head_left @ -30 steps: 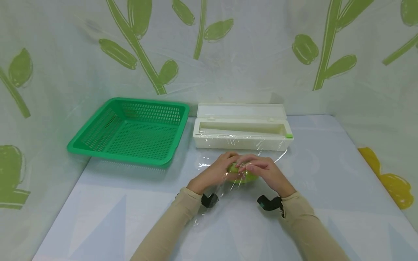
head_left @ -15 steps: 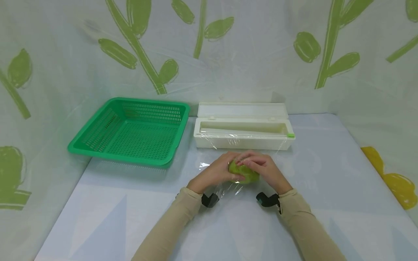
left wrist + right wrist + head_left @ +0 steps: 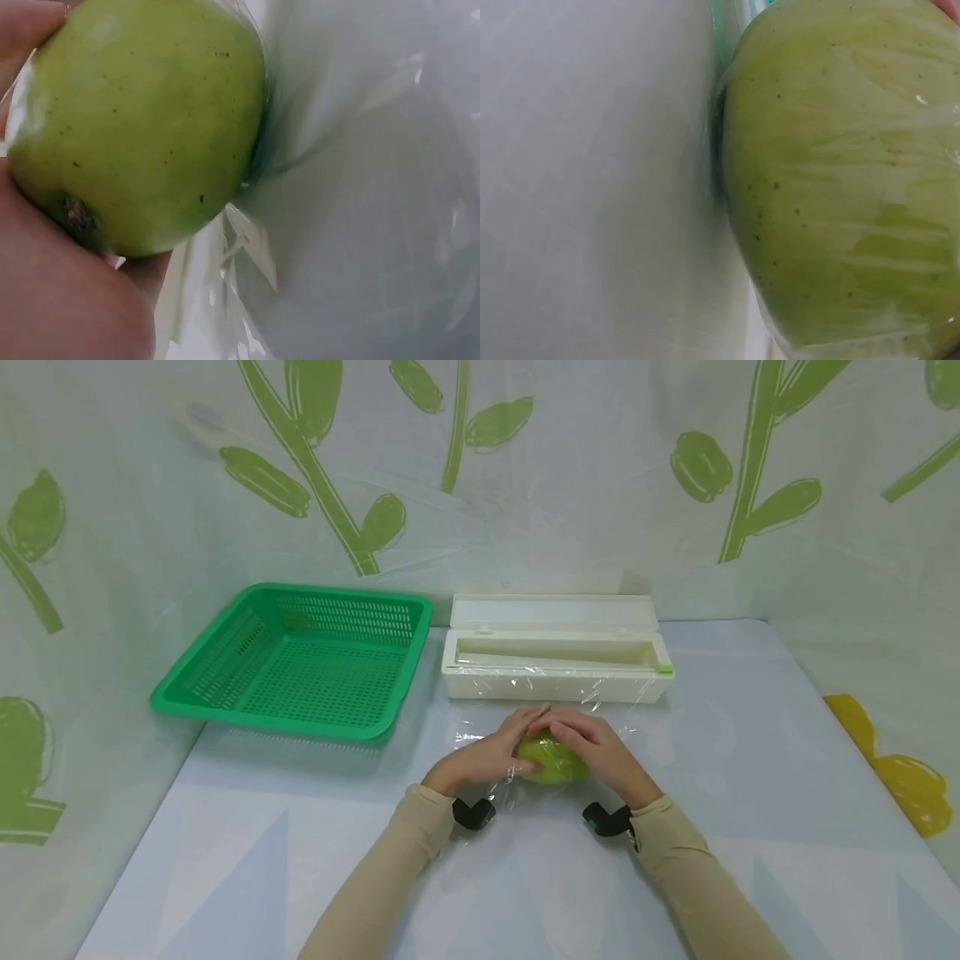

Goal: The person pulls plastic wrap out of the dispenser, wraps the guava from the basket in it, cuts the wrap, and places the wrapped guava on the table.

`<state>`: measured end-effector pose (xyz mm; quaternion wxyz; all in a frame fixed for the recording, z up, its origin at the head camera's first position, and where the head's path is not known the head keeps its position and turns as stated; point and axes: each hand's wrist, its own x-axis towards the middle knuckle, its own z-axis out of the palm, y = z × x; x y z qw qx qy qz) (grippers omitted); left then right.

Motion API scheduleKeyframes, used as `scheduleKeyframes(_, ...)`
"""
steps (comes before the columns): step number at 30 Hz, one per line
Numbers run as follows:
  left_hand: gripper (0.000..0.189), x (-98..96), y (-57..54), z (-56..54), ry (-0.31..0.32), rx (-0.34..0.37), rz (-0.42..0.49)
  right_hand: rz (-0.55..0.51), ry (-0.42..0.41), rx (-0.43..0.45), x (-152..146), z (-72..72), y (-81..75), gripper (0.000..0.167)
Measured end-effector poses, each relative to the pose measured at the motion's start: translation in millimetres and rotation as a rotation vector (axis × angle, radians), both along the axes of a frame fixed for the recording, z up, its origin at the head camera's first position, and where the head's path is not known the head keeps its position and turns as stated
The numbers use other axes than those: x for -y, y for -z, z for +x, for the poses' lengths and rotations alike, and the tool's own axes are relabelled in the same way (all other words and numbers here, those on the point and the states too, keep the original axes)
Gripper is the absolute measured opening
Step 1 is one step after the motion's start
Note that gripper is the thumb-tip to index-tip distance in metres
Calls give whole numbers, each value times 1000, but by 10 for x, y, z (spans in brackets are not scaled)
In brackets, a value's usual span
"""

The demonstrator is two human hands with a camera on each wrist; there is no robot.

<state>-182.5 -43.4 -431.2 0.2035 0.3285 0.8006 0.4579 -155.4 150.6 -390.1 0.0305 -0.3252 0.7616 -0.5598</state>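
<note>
Two bent hands cup a green fruit (image 3: pixel 553 764) wrapped partly in clear film (image 3: pixel 250 322) on a pale tabletop (image 3: pixel 750 777).

Forearms in beige sleeves (image 3: pixel 375 877) angle inward from the near edge, wrists turned toward each other. The left hand (image 3: pixel 483 758) curls round one side, its thumb across the fruit's near face; the right hand (image 3: pixel 602 753) bends over the top and opposite side, the hands meeting above it. The rounded fruit sits in front of an open white box (image 3: pixel 558 687), its yellow-green skin dotted with dark specks. A rough, dark pit marks the end close to the left palm, while shiny creases of film cross the side seen from the right wrist.
</note>
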Motion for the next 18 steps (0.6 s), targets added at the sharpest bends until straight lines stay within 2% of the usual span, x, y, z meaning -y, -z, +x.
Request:
scheduleKeyframes(3, 88, 23, 7, -13, 12, 39, 33, 22, 37, -1, 25, 18, -27, 22)
scheduleKeyframes(5, 89, 33, 21, -32, 17, 38, 49, 30, 67, -14, 45, 24, -41, 23)
scheduleKeyframes(7, 94, 38, 35, -52, 14, 73, 95, 41, 104, -46, 60, 24, -48, 25)
scheduleKeyframes(13, 100, 50, 84, -115, -1, 161, 272, 135, 194, -140, 53, -83, 155, 28)
scheduleKeyframes(15, 95, 57, 76, -124, -11, 141, 287, 185, 220, -145, 58, -100, 192, 30)
scheduleKeyframes(18, 86, 70, 51, -123, -45, 94, 247, 213, 226, -119, 63, -122, 230, 34)
